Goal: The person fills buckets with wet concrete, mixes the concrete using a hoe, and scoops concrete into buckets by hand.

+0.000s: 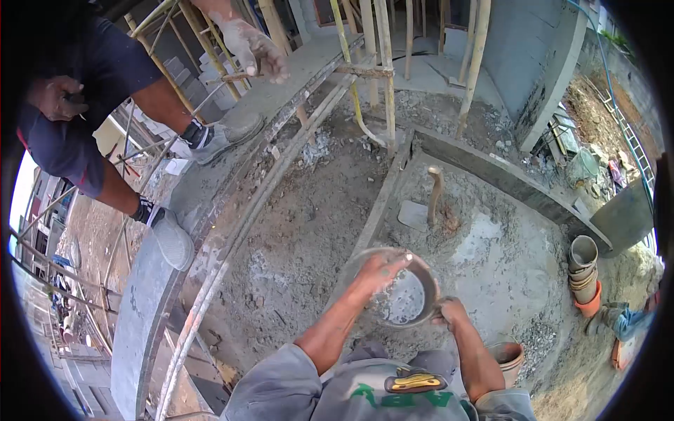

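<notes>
A round bucket [427, 284] with wet grey, watery material inside is tilted in front of me. My left hand [382, 271] is closed on its rim at the upper left. At the lower right, my right hand [451, 311] grips the edge of the same bucket. Beyond it lies a mixing bed of wet grey mortar [516, 274], bounded by boards. A tool with a wooden handle [436, 193] stands up from the mortar, beside a flat grey piece [413, 215].
Another person's shoes [172, 241] rest on a raised grey ledge [146, 309] at left; their hand [256, 55] reaches over it. Bamboo poles [475, 67] rise behind. Stacked buckets [583, 270] stand right; another bucket [507, 356] sits near my right arm. A ladder [627, 133] leans farther off.
</notes>
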The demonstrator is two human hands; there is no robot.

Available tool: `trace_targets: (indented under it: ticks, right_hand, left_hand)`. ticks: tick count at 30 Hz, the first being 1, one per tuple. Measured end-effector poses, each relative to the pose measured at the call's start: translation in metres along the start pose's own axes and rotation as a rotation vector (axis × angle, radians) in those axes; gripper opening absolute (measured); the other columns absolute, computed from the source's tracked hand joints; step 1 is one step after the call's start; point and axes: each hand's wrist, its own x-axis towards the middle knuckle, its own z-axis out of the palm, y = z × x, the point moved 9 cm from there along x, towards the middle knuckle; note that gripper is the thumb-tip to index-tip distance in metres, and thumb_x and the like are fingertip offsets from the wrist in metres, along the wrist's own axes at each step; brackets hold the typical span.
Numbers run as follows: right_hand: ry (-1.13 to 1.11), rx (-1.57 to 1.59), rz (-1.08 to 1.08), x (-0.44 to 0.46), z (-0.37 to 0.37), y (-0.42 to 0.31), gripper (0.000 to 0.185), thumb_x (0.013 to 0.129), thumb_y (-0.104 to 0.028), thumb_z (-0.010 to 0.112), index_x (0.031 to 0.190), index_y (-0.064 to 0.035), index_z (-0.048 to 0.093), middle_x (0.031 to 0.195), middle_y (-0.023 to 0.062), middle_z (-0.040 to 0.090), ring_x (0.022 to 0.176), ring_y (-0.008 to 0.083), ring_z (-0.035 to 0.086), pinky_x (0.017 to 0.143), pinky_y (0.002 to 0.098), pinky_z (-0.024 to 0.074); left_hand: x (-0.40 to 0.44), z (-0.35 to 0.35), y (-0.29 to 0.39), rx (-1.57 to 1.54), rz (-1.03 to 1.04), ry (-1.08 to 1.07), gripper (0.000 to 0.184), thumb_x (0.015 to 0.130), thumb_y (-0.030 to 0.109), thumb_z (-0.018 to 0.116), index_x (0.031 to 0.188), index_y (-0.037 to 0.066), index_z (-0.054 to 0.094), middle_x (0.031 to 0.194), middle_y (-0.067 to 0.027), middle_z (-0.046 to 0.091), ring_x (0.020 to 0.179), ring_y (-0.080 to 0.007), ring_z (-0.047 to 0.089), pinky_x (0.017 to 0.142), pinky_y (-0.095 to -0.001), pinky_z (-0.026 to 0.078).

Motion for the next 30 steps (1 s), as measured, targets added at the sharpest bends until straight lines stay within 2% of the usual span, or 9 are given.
trace_targets:
  ticks: [1, 4, 7, 15, 19, 21, 24, 27, 30]
  right_hand:
    - [-0.072, 0.03, -0.049, -0.019, 0.013, -0.031, 0.027, 0.081, -0.014, 0.055, 0.097, 0.0071, 0.058, 0.079, 0.0148, 0.063, 0.064, 0.0211, 0.064, 0.052, 0.0303, 0.0556]
    - [-0.204, 0.153, -0.266, -0.075, 0.049, -0.128, 0.022, 0.081, -0.014, 0.055, 0.092, 0.0058, 0.056, 0.073, 0.0125, 0.061, 0.06, 0.0193, 0.063, 0.056, 0.0285, 0.0556]
    - [-0.307, 0.211, -0.427, -0.126, 0.084, -0.216, 0.022, 0.082, -0.013, 0.053, 0.09, 0.0073, 0.055, 0.078, 0.013, 0.06, 0.062, 0.0183, 0.061, 0.058, 0.0279, 0.0552]
    - [-0.277, 0.076, -0.677, -0.162, 0.149, -0.36, 0.026, 0.077, -0.012, 0.057, 0.085, 0.0123, 0.057, 0.079, 0.015, 0.059, 0.06, 0.0209, 0.061, 0.058, 0.0298, 0.0524]
    - [0.161, -0.205, -1.097, -0.149, 0.125, -0.377, 0.034, 0.071, -0.015, 0.056, 0.097, 0.0068, 0.059, 0.095, 0.029, 0.061, 0.092, 0.0425, 0.06, 0.081, 0.044, 0.0478]
    - [0.184, -0.183, -1.069, -0.122, 0.102, -0.325, 0.036, 0.072, -0.014, 0.054, 0.102, 0.0057, 0.057, 0.098, 0.0297, 0.06, 0.098, 0.0436, 0.057, 0.087, 0.044, 0.0452]
    - [0.088, -0.307, -0.736, -0.019, 0.055, -0.169, 0.038, 0.07, -0.016, 0.054, 0.101, 0.0053, 0.06, 0.102, 0.0271, 0.06, 0.1, 0.0426, 0.056, 0.088, 0.0431, 0.0452]
    - [0.186, -0.649, -0.262, 0.076, -0.055, 0.047, 0.036, 0.073, -0.018, 0.051, 0.097, 0.0062, 0.065, 0.107, 0.0262, 0.06, 0.103, 0.0378, 0.058, 0.089, 0.0401, 0.0464]
    - [0.44, -0.236, 0.272, 0.05, -0.205, 0.254, 0.037, 0.075, -0.02, 0.052, 0.1, 0.0057, 0.063, 0.11, 0.0272, 0.059, 0.104, 0.0384, 0.058, 0.09, 0.0427, 0.0465]
  left_hand:
    - [-0.002, -0.024, 0.028, -0.082, 0.013, -0.019, 0.055, 0.083, 0.041, 0.064, 0.11, -0.006, 0.06, 0.105, -0.0162, 0.063, 0.097, -0.0226, 0.058, 0.084, -0.0337, 0.044]
    - [-0.05, -0.089, 0.149, -0.11, 0.166, 0.158, 0.036, 0.081, 0.04, 0.066, 0.07, 0.007, 0.057, 0.061, 0.0037, 0.046, 0.055, -0.0064, 0.039, 0.049, -0.0257, 0.03]
    - [-0.069, -0.152, 0.216, -0.159, 0.286, 0.28, 0.031, 0.081, 0.036, 0.067, 0.07, 0.011, 0.053, 0.052, 0.0088, 0.035, 0.04, -0.0027, 0.025, 0.038, -0.0212, 0.015]
    - [-0.054, -0.276, 0.317, -0.052, 0.458, 0.513, 0.03, 0.077, 0.039, 0.071, 0.072, 0.012, 0.057, 0.053, 0.0102, 0.039, 0.04, -0.0037, 0.034, 0.039, -0.0213, 0.024]
    - [-0.071, -0.302, 0.334, 0.137, 0.889, 0.882, 0.047, 0.084, 0.036, 0.064, 0.104, -0.006, 0.063, 0.094, -0.013, 0.066, 0.082, -0.0203, 0.063, 0.075, -0.029, 0.047]
    - [-0.084, -0.274, 0.295, 0.254, 0.696, 1.155, 0.053, 0.083, 0.04, 0.064, 0.112, -0.004, 0.061, 0.107, -0.0153, 0.064, 0.093, -0.024, 0.062, 0.081, -0.0338, 0.048]
    - [-0.083, -0.181, 0.207, 0.695, 0.852, 1.321, 0.051, 0.083, 0.039, 0.065, 0.115, 0.0, 0.059, 0.114, -0.0165, 0.06, 0.102, -0.0267, 0.057, 0.089, -0.0353, 0.044]
    - [0.013, -0.103, 0.026, 0.424, 0.243, 0.724, 0.044, 0.087, 0.027, 0.062, 0.118, -0.003, 0.053, 0.112, -0.0136, 0.058, 0.105, -0.0229, 0.053, 0.092, -0.0345, 0.04]
    - [0.035, 0.032, -0.143, 0.619, 0.034, 0.203, 0.034, 0.089, 0.017, 0.06, 0.113, -0.006, 0.054, 0.108, -0.0158, 0.06, 0.099, -0.0192, 0.057, 0.088, -0.0311, 0.043]
